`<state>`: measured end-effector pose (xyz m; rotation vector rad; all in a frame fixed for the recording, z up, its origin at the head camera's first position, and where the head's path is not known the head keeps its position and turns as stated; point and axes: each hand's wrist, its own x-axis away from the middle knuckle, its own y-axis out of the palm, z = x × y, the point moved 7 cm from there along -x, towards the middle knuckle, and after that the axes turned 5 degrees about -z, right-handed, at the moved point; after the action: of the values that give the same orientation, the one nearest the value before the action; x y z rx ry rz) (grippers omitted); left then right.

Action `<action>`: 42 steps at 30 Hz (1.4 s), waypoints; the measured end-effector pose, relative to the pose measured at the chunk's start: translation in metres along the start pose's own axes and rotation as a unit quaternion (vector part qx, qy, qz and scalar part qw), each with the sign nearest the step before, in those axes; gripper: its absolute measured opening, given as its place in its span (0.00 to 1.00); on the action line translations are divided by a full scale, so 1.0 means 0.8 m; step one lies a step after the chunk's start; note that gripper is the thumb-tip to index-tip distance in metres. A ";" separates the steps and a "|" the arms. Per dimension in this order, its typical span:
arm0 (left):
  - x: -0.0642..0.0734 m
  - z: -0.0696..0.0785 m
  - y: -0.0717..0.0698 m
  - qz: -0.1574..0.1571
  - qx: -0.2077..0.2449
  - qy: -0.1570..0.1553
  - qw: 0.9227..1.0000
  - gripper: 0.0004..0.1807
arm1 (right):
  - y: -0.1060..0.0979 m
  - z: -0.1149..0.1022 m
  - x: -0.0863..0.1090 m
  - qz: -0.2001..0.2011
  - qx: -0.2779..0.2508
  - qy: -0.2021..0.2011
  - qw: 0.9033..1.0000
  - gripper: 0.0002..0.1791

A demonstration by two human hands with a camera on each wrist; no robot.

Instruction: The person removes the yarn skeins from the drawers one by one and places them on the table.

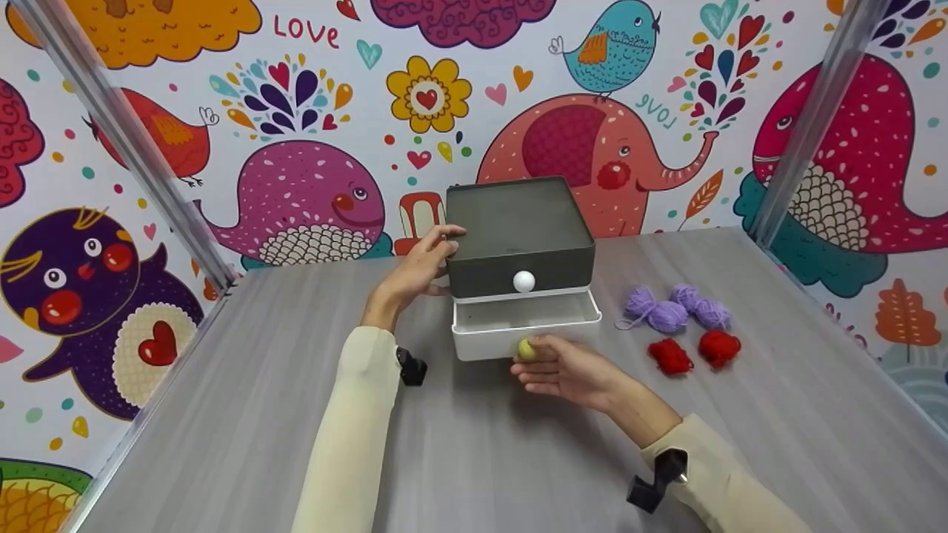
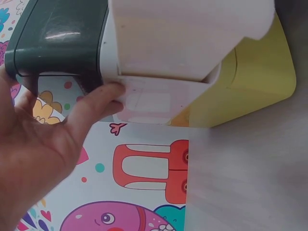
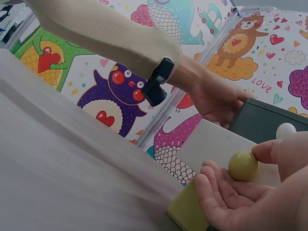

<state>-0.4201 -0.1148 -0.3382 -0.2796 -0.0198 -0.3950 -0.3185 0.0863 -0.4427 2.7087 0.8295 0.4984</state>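
A small drawer box stands on the table, its dark grey top tier closed with a round white knob. Below that, a white drawer sticks out toward me. My right hand pinches the drawer's yellow-green knob between thumb and fingers. On the box's left side, my left hand grips it, fingers over the top edge and thumb against the white middle tier. A yellow bottom tier shows in both wrist views.
To the right of the box lie several purple yarn bundles and two red ones, a left red bundle and a right red bundle. Printed wall panels and metal posts border the grey table.
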 end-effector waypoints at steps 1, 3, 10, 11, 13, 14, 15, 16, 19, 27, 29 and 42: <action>0.000 0.000 0.000 0.001 -0.001 0.000 1.000 0.21 | -0.001 -0.001 -0.002 0.001 -0.005 -0.003 1.000 0.16; 0.000 0.000 -0.001 0.000 -0.003 0.001 1.000 0.21 | -0.002 -0.002 -0.005 0.003 -0.014 -0.006 1.000 0.15; 0.002 -0.001 0.000 -0.004 -0.002 0.004 1.000 0.21 | -0.007 -0.004 -0.017 0.010 -0.034 -0.014 0.999 0.14; 0.002 -0.001 0.000 -0.004 -0.001 0.004 1.000 0.21 | -0.009 -0.004 -0.019 0.011 -0.035 -0.016 0.999 0.13; 0.002 -0.002 -0.001 -0.002 -0.002 0.002 1.000 0.21 | -0.011 -0.005 -0.022 0.019 -0.041 -0.019 0.999 0.13; 0.002 -0.002 -0.001 0.000 -0.004 0.002 1.000 0.21 | -0.012 -0.006 -0.024 0.022 -0.044 -0.022 0.999 0.13; 0.002 -0.003 -0.001 0.000 -0.006 0.001 1.000 0.20 | -0.013 -0.006 -0.025 0.024 -0.048 -0.023 0.998 0.13; 0.002 -0.003 -0.002 0.000 -0.008 0.001 1.000 0.20 | -0.014 -0.007 -0.027 0.024 -0.049 -0.026 0.998 0.13; 0.003 -0.003 -0.002 0.001 -0.011 -0.002 1.000 0.20 | -0.016 -0.007 -0.032 0.026 -0.055 -0.028 0.998 0.13; 0.003 -0.003 -0.002 0.002 -0.006 -0.003 1.000 0.21 | -0.022 -0.008 -0.044 0.051 -0.070 -0.039 0.995 0.12; 0.003 -0.003 -0.002 0.002 -0.007 -0.002 1.000 0.21 | -0.023 -0.008 -0.047 0.056 -0.071 -0.040 0.995 0.11; 0.001 -0.001 -0.001 -0.001 -0.009 -0.002 1.000 0.20 | -0.028 -0.016 -0.054 0.066 -0.071 -0.057 0.994 0.12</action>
<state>-0.4200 -0.1163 -0.3386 -0.2981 -0.0197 -0.3961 -0.3681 0.0807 -0.4493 2.6428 0.5660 0.4082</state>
